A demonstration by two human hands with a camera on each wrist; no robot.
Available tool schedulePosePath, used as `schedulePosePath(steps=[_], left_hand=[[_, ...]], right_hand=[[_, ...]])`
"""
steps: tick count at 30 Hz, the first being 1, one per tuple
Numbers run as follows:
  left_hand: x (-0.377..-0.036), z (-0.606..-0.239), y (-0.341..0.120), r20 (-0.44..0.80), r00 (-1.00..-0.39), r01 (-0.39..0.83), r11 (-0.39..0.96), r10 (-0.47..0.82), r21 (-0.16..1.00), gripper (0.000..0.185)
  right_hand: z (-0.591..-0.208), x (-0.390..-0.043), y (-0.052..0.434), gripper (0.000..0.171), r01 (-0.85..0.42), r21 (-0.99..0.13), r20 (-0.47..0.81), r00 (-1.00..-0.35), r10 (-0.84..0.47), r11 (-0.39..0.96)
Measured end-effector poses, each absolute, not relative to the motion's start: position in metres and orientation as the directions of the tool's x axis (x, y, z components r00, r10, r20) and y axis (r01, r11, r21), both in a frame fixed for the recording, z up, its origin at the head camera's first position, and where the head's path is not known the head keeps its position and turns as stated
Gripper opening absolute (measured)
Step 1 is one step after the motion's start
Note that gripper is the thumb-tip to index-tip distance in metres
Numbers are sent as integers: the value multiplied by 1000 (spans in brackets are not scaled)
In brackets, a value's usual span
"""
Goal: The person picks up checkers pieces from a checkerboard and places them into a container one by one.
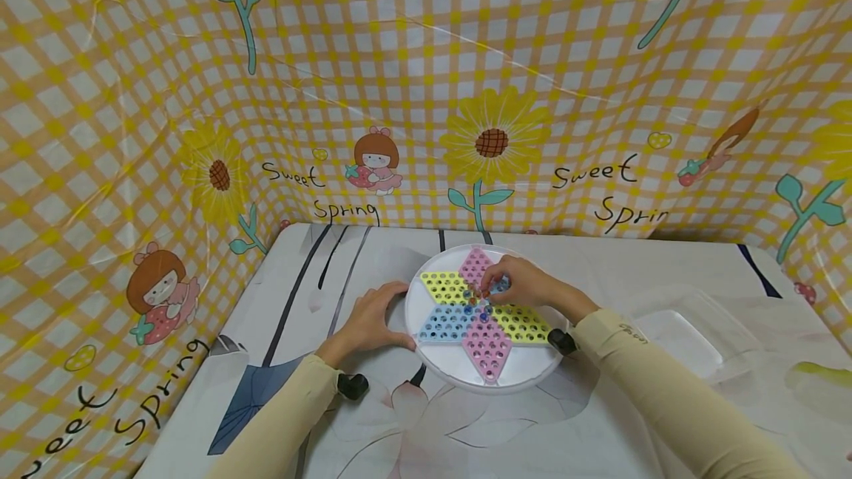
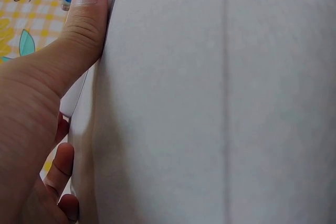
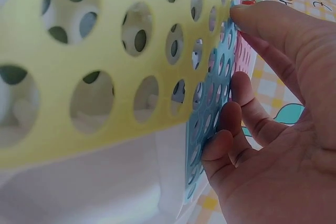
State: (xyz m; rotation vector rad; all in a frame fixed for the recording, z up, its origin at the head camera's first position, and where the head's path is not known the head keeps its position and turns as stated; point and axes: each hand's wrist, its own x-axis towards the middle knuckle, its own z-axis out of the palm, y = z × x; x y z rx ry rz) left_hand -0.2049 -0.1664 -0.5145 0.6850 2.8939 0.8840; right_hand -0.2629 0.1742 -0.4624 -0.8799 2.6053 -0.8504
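Left hand [image 1: 369, 318]: grips the board's left rim, thumb [image 2: 79, 19] pressed flat on the edge; lower fingers partly hidden.
Board [image 1: 439, 361]: round white tray with a pastel star, on the table [image 1: 599, 420].
Marbles [image 1: 481, 307]: clustered at star's centre, blurred.
Right hand [image 1: 522, 281]: fingertips pinched together over the marbles; whether it holds one is hidden.

Yellow-check backdrop [image 1: 426, 58] w/ sunflowers & "Sweet Spring" text wraps round a floral-print table [image 1: 466, 435], evenly lit.
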Motion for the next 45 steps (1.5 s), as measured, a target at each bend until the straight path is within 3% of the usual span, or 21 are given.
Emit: schedulePosePath(steps=[20,28,36,45], left_hand=[[-201,-513,-164,85,-906,388,732,415,560,104],[-201,-517,-165,86,-908,383,728,410,569,104],[-200,-515,-165,95,-906,390,728,412,564,104],[-202,-512,-165,103,-902,399,720,419,568,104]], right_hand=[[-433,-265,179,8,-547,-578,38,-759,-650,605],[-418,-266,176,11,-620,-558,170,-736,-656,552],[-401,-261,170,15,-592,-573,229,-780,-582,567],[-396,-259,166,17,-601,-578,271,-779,-565,552]])
